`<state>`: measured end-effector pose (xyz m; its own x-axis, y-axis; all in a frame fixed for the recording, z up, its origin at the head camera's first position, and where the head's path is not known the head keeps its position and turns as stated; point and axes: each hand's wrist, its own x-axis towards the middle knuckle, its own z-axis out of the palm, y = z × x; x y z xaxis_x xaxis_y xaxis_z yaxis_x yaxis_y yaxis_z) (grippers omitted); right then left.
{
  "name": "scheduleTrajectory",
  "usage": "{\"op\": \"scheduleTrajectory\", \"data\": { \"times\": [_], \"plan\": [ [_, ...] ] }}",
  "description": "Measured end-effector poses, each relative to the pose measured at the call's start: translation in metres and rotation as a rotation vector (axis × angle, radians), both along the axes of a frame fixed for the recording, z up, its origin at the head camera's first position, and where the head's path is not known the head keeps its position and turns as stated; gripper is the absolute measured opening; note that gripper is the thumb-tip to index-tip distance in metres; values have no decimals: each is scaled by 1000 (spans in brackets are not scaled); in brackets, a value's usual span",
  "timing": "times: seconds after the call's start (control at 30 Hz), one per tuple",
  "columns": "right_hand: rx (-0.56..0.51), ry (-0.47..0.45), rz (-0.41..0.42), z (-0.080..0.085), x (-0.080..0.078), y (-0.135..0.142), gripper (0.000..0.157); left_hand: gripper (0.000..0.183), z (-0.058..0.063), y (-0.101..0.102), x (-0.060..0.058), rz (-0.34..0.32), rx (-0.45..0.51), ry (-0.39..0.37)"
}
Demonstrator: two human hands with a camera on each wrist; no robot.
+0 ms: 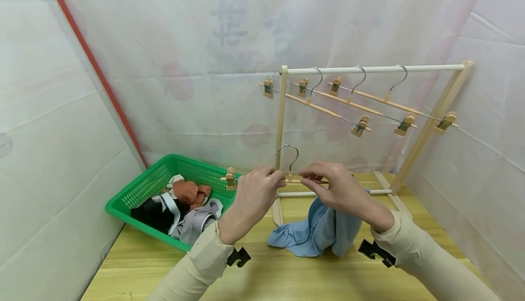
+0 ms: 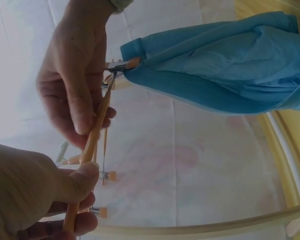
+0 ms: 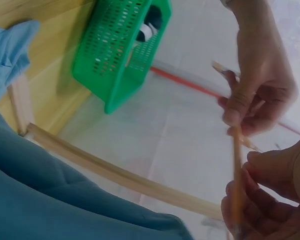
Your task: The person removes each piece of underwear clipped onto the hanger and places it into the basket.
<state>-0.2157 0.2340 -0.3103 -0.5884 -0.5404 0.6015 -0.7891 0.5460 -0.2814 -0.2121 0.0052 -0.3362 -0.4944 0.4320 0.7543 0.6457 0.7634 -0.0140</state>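
Observation:
Both hands hold a clip hanger [image 1: 293, 181] with a wooden bar and metal hook, raised above the table. Left of the hook, my left hand [image 1: 256, 196] pinches the bar between thumb and fingers. My right hand [image 1: 342, 191] has its thumb and curled fingers about the bar on the other side. A light blue garment [image 1: 316, 232] hangs from the right-hand clip [image 2: 124, 65], its lower part resting on the table. In the head view the right hand hides that clip. The left-hand clip [image 1: 231, 179] bears no cloth.
A wooden rack [image 1: 280, 123] with a white top rail [image 1: 377, 69] stands at the back right; several clip hangers hang there, 3 in number. At left, a green basket [image 1: 123, 196] contains crumpled garments [image 1: 190, 194]. Pale curtains [image 1: 197, 123] surround the wooden table [image 1: 262, 273].

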Motion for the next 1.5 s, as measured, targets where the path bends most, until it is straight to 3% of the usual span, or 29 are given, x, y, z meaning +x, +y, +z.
{"op": "scheduleTrajectory", "data": {
  "times": [0.17,0.4,0.8,1.1,1.5],
  "plan": [
    [-87,93,-27,17,0,13,22,7,-1,-2,-2,-17,13,16],
    [-114,80,-137,27,-4,41,22,11,-4,-6,-4,-13,28,28],
    [-57,-102,-228,6,-9,71,18,12,-2,-10,-4,-3,26,18],
    [-40,-228,-210,-4,-7,83,18,11,-5,-11,-7,1,31,27],
    [-137,-101,-182,-25,-13,84,23,10,-7,-11,-10,-1,26,13]
  ]
}}
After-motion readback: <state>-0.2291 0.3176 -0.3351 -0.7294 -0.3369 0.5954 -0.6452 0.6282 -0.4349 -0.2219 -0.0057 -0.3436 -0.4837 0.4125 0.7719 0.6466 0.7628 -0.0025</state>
